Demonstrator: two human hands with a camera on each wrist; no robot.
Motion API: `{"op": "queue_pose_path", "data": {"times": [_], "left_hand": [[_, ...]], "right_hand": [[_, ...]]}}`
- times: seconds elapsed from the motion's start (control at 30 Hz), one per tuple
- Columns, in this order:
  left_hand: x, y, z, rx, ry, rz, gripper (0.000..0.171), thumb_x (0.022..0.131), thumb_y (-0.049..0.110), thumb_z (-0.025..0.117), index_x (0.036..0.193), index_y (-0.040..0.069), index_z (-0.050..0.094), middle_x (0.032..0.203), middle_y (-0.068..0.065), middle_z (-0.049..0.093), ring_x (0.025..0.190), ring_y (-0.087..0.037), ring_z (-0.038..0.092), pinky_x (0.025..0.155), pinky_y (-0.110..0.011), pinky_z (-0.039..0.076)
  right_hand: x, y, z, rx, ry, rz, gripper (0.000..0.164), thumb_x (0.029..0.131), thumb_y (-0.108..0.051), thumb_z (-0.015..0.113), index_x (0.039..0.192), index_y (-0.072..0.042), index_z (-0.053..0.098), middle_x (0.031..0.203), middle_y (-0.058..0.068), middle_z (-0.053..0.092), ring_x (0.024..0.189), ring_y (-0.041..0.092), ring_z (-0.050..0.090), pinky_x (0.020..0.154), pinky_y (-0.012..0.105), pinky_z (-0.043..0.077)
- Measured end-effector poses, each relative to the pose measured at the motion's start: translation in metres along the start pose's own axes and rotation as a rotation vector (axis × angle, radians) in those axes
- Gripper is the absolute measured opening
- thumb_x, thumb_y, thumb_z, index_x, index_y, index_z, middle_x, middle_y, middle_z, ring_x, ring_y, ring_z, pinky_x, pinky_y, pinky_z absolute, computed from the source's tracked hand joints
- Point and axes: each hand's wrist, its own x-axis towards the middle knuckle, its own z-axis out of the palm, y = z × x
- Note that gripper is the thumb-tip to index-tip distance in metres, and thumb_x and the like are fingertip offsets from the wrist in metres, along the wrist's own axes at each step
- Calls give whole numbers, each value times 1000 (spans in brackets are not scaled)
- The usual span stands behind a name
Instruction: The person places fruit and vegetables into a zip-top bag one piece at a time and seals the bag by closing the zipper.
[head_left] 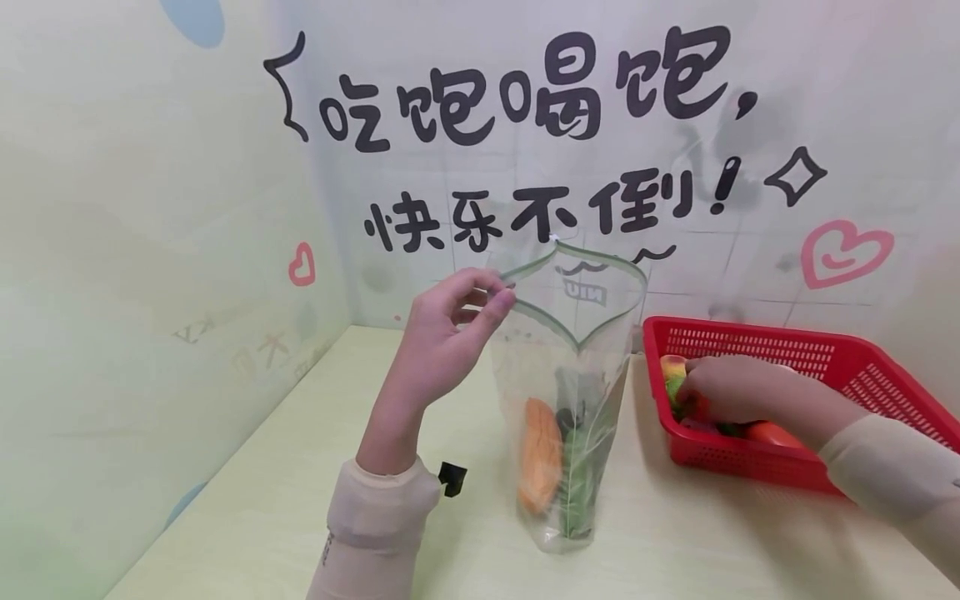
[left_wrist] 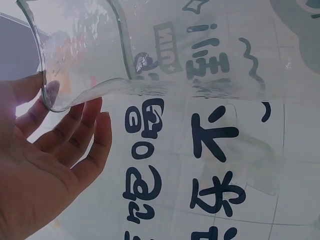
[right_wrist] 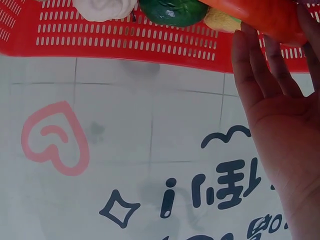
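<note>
With thumb and fingertips my left hand (head_left: 450, 333) pinches the left rim of a tall clear plastic bag (head_left: 547, 367). Its green-edged mouth gapes; the left wrist view shows the bag's rim (left_wrist: 125, 45) between thumb and finger. Low in the bag are a knobbly orange vegetable (head_left: 541, 454) and a long green vegetable (head_left: 576, 483), upright side by side, with a dark piece behind. Over at the basket's left end, my right hand (head_left: 731, 390) reaches in. There its fingers and thumb hold a smooth orange-red vegetable (right_wrist: 270, 17), partly hidden in the head view.
The red slotted basket (head_left: 750, 333) stands on the pale table (head_left: 300, 500), right of the bag. Inside it are a white garlic-like bulb (right_wrist: 105, 7), a dark green vegetable (right_wrist: 172, 11) and a yellow piece (right_wrist: 220, 21). Behind is a wall (head_left: 480, 175) with black lettering.
</note>
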Motion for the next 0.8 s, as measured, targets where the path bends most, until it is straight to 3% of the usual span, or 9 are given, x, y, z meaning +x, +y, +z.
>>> {"op": "queue_pose_path", "data": {"times": [0.17, 0.37, 0.6, 0.8], "left_hand": [[0, -1, 0, 1, -5, 0, 13, 105, 15, 68, 109, 3, 70, 115, -11, 74, 104, -23, 74, 94, -40, 64], [1, -1, 0, 12, -8, 18, 12, 105, 15, 68, 109, 3, 70, 114, -11, 75, 103, -23, 74, 94, -40, 64], [1, -1, 0, 22, -6, 18, 13, 105, 16, 68, 109, 4, 71, 113, -10, 75, 102, -22, 74, 93, -39, 64], [1, 0, -1, 18, -9, 16, 13, 105, 15, 68, 109, 4, 71, 113, -11, 75, 102, -22, 73, 93, -39, 64]], "right_hand": [[-3, 0, -1, -57, 35, -56, 59, 60, -43, 103, 113, -31, 79, 102, -7, 71, 91, 13, 63, 71, 30, 66], [-8, 0, -14, -133, 143, -77, 69, 61, -39, 103, 124, -26, 78, 117, 2, 76, 105, 27, 71, 78, 47, 69], [-18, -9, -38, -24, 317, -85, 44, 74, -22, 98, 112, -25, 76, 103, -6, 74, 96, 16, 67, 74, 34, 68], [-30, -21, -55, -20, 506, -164, 42, 76, -14, 96, 112, -20, 74, 101, -5, 73, 90, 10, 66, 69, 24, 64]]}}
